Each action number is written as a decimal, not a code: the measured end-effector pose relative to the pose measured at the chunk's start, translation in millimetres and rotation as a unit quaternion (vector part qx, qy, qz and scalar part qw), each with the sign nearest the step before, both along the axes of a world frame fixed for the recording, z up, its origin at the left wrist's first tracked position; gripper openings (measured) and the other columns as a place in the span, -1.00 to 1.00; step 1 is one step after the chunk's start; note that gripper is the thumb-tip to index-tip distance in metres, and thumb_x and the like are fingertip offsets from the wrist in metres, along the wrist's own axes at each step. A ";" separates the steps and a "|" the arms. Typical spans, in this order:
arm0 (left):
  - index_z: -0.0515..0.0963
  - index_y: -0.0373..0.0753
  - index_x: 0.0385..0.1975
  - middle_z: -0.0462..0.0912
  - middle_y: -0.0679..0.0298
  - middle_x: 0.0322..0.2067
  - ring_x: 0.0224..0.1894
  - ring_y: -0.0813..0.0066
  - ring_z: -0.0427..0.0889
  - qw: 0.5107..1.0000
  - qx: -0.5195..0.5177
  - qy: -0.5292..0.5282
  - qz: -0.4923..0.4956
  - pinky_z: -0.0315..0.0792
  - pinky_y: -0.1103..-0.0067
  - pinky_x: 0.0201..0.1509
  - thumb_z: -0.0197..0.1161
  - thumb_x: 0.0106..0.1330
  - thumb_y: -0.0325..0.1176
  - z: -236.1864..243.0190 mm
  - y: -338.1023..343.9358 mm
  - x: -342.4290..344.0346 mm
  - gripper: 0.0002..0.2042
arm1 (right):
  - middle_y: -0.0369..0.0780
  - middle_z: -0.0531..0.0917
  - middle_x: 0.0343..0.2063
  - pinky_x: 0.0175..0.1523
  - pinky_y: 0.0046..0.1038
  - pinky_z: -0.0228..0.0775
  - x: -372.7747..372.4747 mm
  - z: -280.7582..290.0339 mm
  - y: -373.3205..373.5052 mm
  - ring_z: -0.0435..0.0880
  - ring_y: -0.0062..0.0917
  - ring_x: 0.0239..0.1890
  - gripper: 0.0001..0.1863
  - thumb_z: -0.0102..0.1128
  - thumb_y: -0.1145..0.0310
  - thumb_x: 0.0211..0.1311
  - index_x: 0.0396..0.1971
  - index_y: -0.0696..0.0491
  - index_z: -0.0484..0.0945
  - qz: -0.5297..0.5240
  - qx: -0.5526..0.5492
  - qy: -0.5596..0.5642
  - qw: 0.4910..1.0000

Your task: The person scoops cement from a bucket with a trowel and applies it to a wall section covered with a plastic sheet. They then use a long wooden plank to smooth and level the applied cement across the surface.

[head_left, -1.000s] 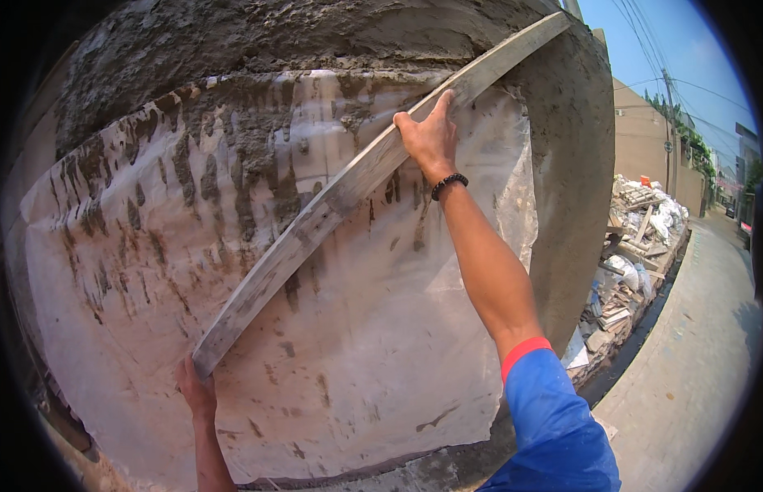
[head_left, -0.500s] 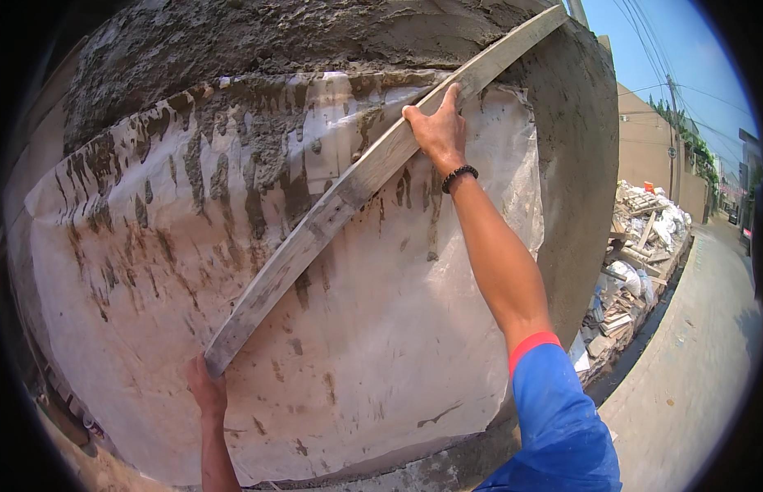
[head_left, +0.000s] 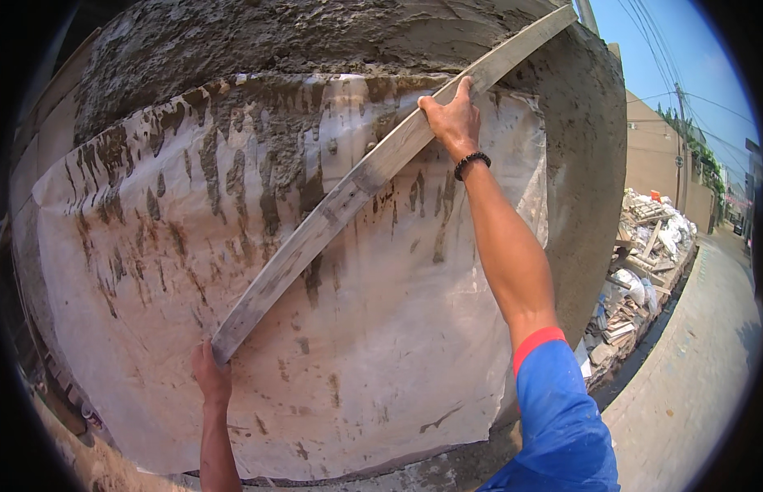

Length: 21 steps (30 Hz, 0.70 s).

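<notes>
A long, narrow, grey-stained screed board (head_left: 349, 193) slants across the wall, low on the left and high on the right. My left hand (head_left: 211, 373) grips its lower end, with the fingers partly hidden behind it. Higher up, my right hand (head_left: 454, 119), with a dark beaded bracelet at the wrist, is closed over the board; its thumb and a finger show along the upper edge. Behind the board hangs a pale plastic sheet (head_left: 381, 328), streaked with wet mortar. Above the sheet, rough grey mortar (head_left: 234, 41) covers the wall, and the board's top end overlaps the mortar.
Smoother grey plaster (head_left: 586, 180) runs down the wall's right side. Beyond it lies a rubble heap (head_left: 635, 279) of broken wood and white bags beside a paved lane (head_left: 685, 361). A utility pole (head_left: 683, 148) with wires stands farther off.
The board and both hands have shifted slightly up and to the right, both grips kept. The whole view has moved a little too.
</notes>
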<state>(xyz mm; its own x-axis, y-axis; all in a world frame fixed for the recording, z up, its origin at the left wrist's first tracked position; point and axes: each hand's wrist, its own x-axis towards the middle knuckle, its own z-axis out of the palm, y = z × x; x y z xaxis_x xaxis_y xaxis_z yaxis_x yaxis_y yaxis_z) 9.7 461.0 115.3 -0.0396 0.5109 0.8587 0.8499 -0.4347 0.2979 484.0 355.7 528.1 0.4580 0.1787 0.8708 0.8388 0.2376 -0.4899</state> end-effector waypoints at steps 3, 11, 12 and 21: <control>0.39 -0.35 0.09 0.46 0.00 -0.13 -0.02 -0.07 0.43 1.000 0.007 0.014 -0.013 0.33 0.23 0.09 0.34 -0.14 -0.66 -6.9 -3.7 6.6 -0.36 | 0.18 0.64 -0.17 0.11 -0.22 0.47 4.4 -6.9 4.1 0.65 -0.03 -0.07 0.10 0.25 0.09 -0.08 0.39 0.32 -0.08 -0.014 0.006 -0.013 1.000; 0.39 -0.31 0.11 0.47 0.01 -0.06 0.03 -0.05 0.44 1.000 0.001 0.002 -0.031 0.34 0.22 0.10 0.39 -0.15 -0.63 -11.3 -7.8 11.9 -0.33 | 0.15 0.66 -0.20 0.10 -0.22 0.49 -3.5 5.0 -5.2 0.65 -0.05 -0.06 0.07 0.22 0.09 -0.08 0.41 0.27 -0.04 -0.016 -0.021 -0.006 1.000; 0.39 -0.31 0.10 0.47 0.01 -0.06 0.03 -0.05 0.44 0.999 0.006 -0.001 -0.034 0.34 0.22 0.10 0.39 -0.16 -0.62 -3.7 -5.1 20.4 -0.33 | 0.15 0.65 -0.18 0.10 -0.22 0.49 3.2 16.6 -7.2 0.65 -0.05 -0.05 0.06 0.22 0.09 -0.08 0.41 0.27 -0.03 -0.033 -0.017 -0.009 0.999; 0.38 -0.32 0.14 0.47 0.00 -0.06 0.02 -0.07 0.45 0.998 -0.055 -0.011 -0.024 0.36 0.21 0.10 0.40 -0.15 -0.61 -18.8 -13.6 23.8 -0.30 | 0.17 0.63 -0.13 0.13 -0.22 0.47 2.8 -4.9 6.4 0.63 -0.02 -0.01 0.06 0.20 0.06 -0.03 0.41 0.29 -0.07 -0.030 -0.012 -0.050 0.998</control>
